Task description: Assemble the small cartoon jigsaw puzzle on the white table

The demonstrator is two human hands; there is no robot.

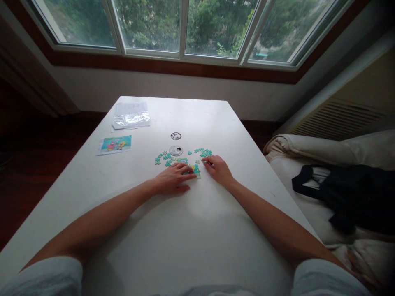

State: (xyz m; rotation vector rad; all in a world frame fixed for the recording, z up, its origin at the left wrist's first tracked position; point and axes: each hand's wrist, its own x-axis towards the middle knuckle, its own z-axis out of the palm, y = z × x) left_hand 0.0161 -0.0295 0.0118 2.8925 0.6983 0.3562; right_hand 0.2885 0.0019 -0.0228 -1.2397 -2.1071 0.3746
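Observation:
On the white table lies a partly joined jigsaw puzzle, green with a bit of yellow. My left hand rests flat over it, fingers stretched and apart, hiding much of the picture. Just right of the puzzle is my right hand, its fingers bent and thumb and forefinger close together; whatever is between them is too small to make out. Loose jigsaw pieces lie beyond the right fingertips, and more loose pieces are scattered beyond my left hand.
A round metal lid-like disc and a second round object sit behind the pieces. To the left lie a cartoon picture card and a clear plastic bag over paper. A couch with dark cloth stands right of the table.

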